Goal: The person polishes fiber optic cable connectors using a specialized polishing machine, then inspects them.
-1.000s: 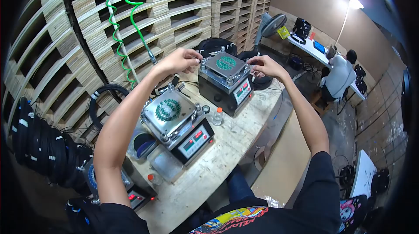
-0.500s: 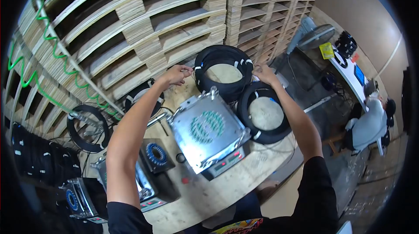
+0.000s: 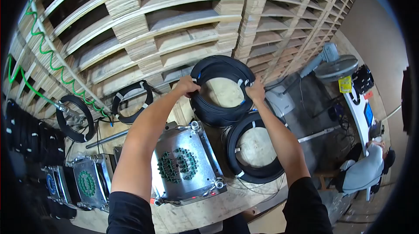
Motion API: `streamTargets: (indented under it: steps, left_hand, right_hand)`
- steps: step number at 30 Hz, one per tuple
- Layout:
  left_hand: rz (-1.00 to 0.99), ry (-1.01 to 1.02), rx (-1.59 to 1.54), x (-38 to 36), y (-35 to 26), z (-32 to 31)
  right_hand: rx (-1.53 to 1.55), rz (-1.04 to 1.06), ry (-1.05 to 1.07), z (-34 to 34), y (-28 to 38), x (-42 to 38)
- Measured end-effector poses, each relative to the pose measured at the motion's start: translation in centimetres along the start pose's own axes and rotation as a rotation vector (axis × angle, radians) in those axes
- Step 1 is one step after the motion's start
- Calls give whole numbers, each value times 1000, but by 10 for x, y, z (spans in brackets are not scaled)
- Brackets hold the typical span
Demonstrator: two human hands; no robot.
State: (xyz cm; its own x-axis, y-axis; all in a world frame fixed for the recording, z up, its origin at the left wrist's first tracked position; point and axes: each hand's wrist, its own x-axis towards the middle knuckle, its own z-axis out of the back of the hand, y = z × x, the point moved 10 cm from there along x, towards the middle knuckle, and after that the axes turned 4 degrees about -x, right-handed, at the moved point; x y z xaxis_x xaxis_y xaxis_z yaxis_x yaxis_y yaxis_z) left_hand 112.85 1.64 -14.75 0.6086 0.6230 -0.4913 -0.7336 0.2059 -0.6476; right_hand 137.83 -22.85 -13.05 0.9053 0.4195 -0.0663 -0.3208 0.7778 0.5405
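In the head view, a stack of black cable coils point(image 3: 218, 114) bound with white ties lies on the wooden table. My left hand point(image 3: 187, 86) is closed on the left side of the top coil point(image 3: 221, 62), near a white tie. Opposite it, my right hand point(image 3: 256, 91) grips the coil's right side, fingers curled over the edge. Another coil stack point(image 3: 235, 170) lies closer to me, under my right forearm. Left of that sits a square metal fixture point(image 3: 203, 170) carrying small green circuit boards point(image 3: 178, 165) arranged in circles.
Stacked wooden pallets point(image 3: 187, 33) rise behind the table point(image 3: 192, 214). Single coils point(image 3: 131, 118) stand at left, by a green spiral hose point(image 3: 54, 66). More fixtures point(image 3: 87, 184) are at lower left. At right are a fan point(image 3: 336, 67) and a seated person point(image 3: 364, 170).
Both hands have closed onto the sides of the top coil; before, they were beside it. My view has shifted, so the fixture appears lower and further left.
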Motion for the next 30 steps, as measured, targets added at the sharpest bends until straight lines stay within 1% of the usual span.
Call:
streamTargets:
  steps: [1,3,4,5,6,7,8,9,10,11,12,13,14,15,16,17,19,20,21,23,25,26,27,29,30]
  left_hand:
    - [-11,-17,-12,-1,-7,5]
    - [-103,-306,116,-11,-30,41]
    - [-87,-331,86,-32,-47,54]
    - [-141,-442,133,-55,-69,70]
    - [-168,-490,138,-80,-88,82]
    - [-195,-538,143,-102,-103,94]
    - [-251,-590,161,-123,-115,104]
    - [-249,-608,159,-141,-119,114]
    - [-290,-641,152,-162,-126,125]
    - [-331,-673,148,-185,-132,135]
    - [-457,-689,37,-212,-138,145]
    - [-554,-783,29,-227,-139,157]
    - [-611,-840,-32,-255,-140,166]
    - [-673,-896,-95,-285,-142,174]
    - [-762,-982,-210,-319,-141,182]
    - [-757,-1017,-206,-345,-139,185]
    - [-823,-1004,-345,-403,-133,188]
    - [-849,-1016,-369,-435,-130,186]
    - [-943,-1018,-405,-459,-124,188]
    - [-1026,-1039,-540,-518,-111,179]
    - [-974,-1013,-590,-570,-102,169]
    - [-1056,-1037,-627,-609,-103,163]
    - [-1053,-1022,-536,-633,-101,161]
    - [-899,-981,-465,-679,-86,132]
    - [-917,-981,-448,-695,-77,121]
  right_hand:
    - [-1,21,-12,-1,-4,9]
    - [106,70,0,-6,-16,30]
    - [109,87,-3,-13,-26,43]
    - [213,192,-82,-12,-26,54]
    - [320,300,-163,-3,-16,56]
    - [328,319,-168,16,4,41]
    - [434,260,-174,38,11,26]
    - [541,197,-175,54,18,12]
    - [558,296,-203,64,30,10]
    - [686,295,-171,62,31,17]
    - [741,310,-140,69,43,13]
    - [799,326,-112,88,59,0]
    - [862,264,30,129,97,-60]
    - [876,283,28,137,110,-64]
    - [925,356,12,151,126,-68]
    - [972,427,-3,164,141,-74]
    - [884,515,-223,207,160,-98]
    - [937,603,-244,229,171,-113]
    - [984,684,-263,257,179,-141]
    - [926,768,-243,298,186,-204]
    - [895,900,-317,331,181,-268]
    - [855,953,-416,351,175,-311]
    - [856,965,-409,362,166,-339]
    - [771,1072,-523,389,151,-402]
    - [723,1068,-577,405,141,-436]
